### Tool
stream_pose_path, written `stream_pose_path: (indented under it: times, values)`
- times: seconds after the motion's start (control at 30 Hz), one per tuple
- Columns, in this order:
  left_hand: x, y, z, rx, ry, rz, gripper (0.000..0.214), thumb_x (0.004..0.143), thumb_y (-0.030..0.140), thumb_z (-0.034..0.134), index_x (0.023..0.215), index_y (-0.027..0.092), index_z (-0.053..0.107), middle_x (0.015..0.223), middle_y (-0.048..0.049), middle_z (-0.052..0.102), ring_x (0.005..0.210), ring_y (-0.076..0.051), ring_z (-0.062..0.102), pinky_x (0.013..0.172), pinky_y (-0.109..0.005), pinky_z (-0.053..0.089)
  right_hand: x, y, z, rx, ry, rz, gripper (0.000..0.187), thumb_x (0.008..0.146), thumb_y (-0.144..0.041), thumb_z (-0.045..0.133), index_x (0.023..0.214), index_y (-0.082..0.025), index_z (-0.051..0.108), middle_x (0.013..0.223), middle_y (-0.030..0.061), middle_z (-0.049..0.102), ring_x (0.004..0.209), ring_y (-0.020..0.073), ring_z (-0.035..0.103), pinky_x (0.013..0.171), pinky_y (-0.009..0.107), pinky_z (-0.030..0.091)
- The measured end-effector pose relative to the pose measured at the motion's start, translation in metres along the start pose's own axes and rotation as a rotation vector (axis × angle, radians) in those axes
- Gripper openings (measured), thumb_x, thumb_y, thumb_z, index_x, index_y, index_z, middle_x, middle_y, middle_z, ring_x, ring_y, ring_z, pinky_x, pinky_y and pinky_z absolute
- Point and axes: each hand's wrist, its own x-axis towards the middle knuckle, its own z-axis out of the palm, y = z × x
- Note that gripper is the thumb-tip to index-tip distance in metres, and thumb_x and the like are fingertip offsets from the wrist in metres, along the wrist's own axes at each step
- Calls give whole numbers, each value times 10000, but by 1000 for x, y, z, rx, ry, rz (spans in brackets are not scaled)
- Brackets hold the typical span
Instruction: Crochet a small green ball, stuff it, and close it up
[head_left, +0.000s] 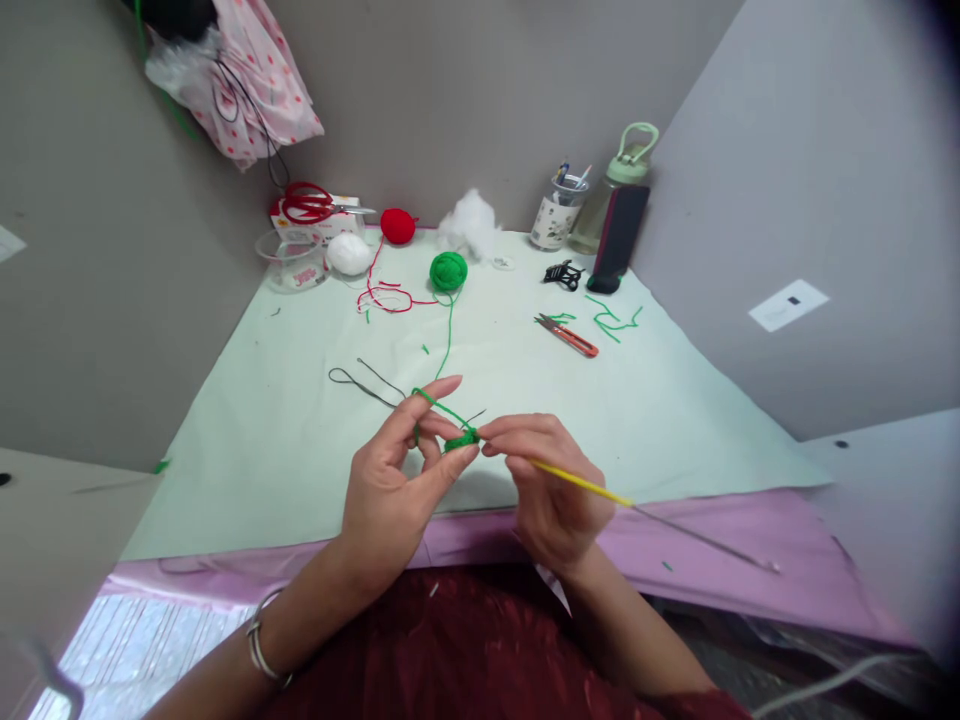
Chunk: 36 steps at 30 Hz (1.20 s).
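Observation:
Between the thumb and fingers of my left hand [397, 480] is a small piece of green crochet [460, 440]. A strand of green yarn [442, 405] loops over the raised left index finger and runs back to a green yarn ball [448, 271]. My right hand [559, 480] grips a crochet hook [589, 485] with a yellow handle, its long metal end pointing out to the lower right. The hook's working tip meets the crochet piece, mostly hidden by fingertips. A dark looped cord [360, 380] lies just beyond my left hand.
Orange thread snips [568, 336] and green yarn scraps [619, 320] lie at the right. Along the back stand a red yarn ball [397, 226], white stuffing [472, 225], a pen cup [555, 222], a bottle [600, 215] and a dark phone-like slab [621, 238]. Red scissors [309, 203] rest on a box at left.

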Motion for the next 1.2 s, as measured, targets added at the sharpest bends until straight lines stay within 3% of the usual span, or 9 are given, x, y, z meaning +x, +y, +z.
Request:
stream_pose_path:
  times: [0.17,0.23,0.3,0.37,0.47,0.73,0.87,1.03,1.2]
  values:
    - [1,-1,-2,-310,-112,-234,618,782,228,880,1365,260,675,841,31,665,782,-99,594,787,-209,486,-9,3,-1,-353,-71,-153,313,950,-72,661,1180,-266,743,1076,67,735,961,185,741,748,306,639]
    - [4,1,-4,-493,-190,-426,638,778,252,885,1379,232,670,807,36,623,701,-70,543,728,-190,468,-10,4,0,-322,-44,-177,328,950,-82,663,1203,-274,744,1083,70,736,965,195,740,741,320,643]
    - [9,4,-8,-567,-219,-546,598,789,250,875,1356,197,692,770,45,582,597,-32,438,695,-180,452,-8,4,0,-128,21,-25,283,984,-116,623,1180,-274,752,1005,59,748,894,191,735,715,334,636]
    - [12,6,-11,-554,-191,-535,565,795,226,866,1337,189,711,760,49,564,556,-17,356,663,-167,432,-4,3,-1,124,113,215,228,1013,-157,590,1107,-266,766,898,36,736,778,171,711,673,332,613]
    - [12,6,-10,-505,-190,-448,524,799,241,867,1306,217,735,823,23,598,642,-44,449,649,-161,416,2,3,-1,454,182,447,187,1028,-222,593,1005,-254,776,838,7,702,654,128,656,610,298,566]
    - [5,-6,-1,-435,-244,-324,505,823,249,861,1305,297,718,930,18,692,891,-114,642,910,-250,503,-1,2,5,445,84,455,197,1008,-197,632,1037,-281,808,960,32,769,877,157,706,727,289,587]
    - [7,-3,-3,-454,-254,-374,616,820,232,848,1404,268,652,915,4,713,893,-125,635,917,-260,492,-2,4,3,512,91,464,168,1004,-238,646,1020,-263,812,938,37,744,800,150,696,697,298,585]
    - [12,-1,-9,-580,-359,-555,543,763,229,829,1298,204,745,884,-9,660,783,-104,571,797,-223,486,6,10,-3,766,181,652,167,989,-303,672,905,-224,793,816,13,726,650,107,668,614,241,560]
    - [9,-4,-6,-565,-367,-464,445,763,224,838,1207,236,797,872,1,655,757,-93,550,775,-215,483,9,11,-4,889,148,792,170,941,-358,734,842,-228,777,761,-3,714,573,93,618,541,218,514]
